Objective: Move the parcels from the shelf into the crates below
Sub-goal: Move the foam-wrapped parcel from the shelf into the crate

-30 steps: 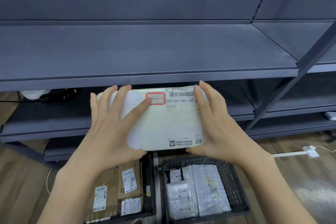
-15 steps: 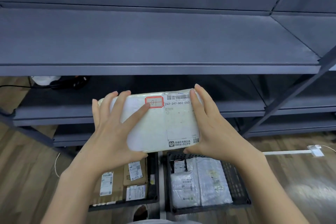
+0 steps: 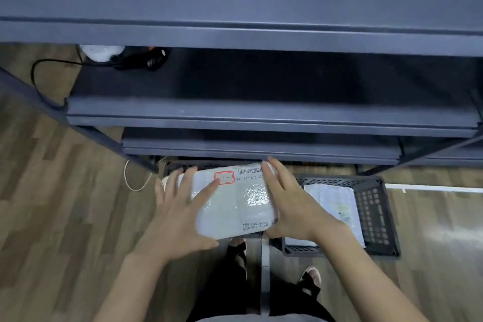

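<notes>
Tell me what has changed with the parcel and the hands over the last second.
The white parcel has come down from shelf height to just above the crates, over the gap between them, and the view has tipped down toward the floor. The left hand and right hand keep the same hold on its two sides. Nothing was let go. The parcels in the right crate lie as before.

Just the one cam on my head, it's looking steeply down past the front edges of the shelf (image 3: 261,117) at the floor (image 3: 65,217), sitting pretty close over my own forearms and legs.
</notes>
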`<move>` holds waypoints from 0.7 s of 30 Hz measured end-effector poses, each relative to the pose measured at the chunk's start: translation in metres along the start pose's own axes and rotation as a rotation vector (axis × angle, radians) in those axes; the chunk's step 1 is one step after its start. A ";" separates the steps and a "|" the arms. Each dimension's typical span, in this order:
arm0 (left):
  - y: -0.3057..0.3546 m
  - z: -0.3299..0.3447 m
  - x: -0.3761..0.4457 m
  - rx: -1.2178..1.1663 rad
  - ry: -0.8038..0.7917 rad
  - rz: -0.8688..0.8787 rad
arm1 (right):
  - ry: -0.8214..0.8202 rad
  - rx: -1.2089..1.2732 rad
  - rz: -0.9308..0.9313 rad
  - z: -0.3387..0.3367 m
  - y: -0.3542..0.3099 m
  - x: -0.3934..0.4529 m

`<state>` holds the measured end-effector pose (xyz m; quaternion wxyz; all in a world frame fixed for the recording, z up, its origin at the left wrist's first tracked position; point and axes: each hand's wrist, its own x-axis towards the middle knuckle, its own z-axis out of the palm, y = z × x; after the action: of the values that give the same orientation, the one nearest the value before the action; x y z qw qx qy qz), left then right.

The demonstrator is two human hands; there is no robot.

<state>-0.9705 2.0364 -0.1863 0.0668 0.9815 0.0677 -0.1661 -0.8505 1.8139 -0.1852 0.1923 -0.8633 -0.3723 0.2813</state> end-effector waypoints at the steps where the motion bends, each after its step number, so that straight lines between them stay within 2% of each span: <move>1: -0.006 0.012 0.001 -0.004 -0.023 -0.001 | -0.037 0.002 0.023 0.012 0.002 0.005; 7: -0.024 0.095 0.020 -0.152 -0.202 0.027 | -0.215 -0.009 0.173 0.081 0.027 0.026; 12: -0.018 0.150 0.028 -0.120 -0.370 0.061 | -0.356 -0.027 0.279 0.133 0.051 0.026; 16: -0.012 0.187 0.019 -0.076 -0.403 0.068 | -0.424 -0.084 0.289 0.167 0.063 0.026; 21: -0.005 0.231 0.002 -0.144 -0.397 -0.043 | -0.462 -0.100 0.212 0.193 0.076 0.036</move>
<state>-1.0422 2.0059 -0.4034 0.1452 0.9205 0.0861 -0.3524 -0.9107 1.8151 -0.3866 0.0286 -0.8187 -0.3272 0.4710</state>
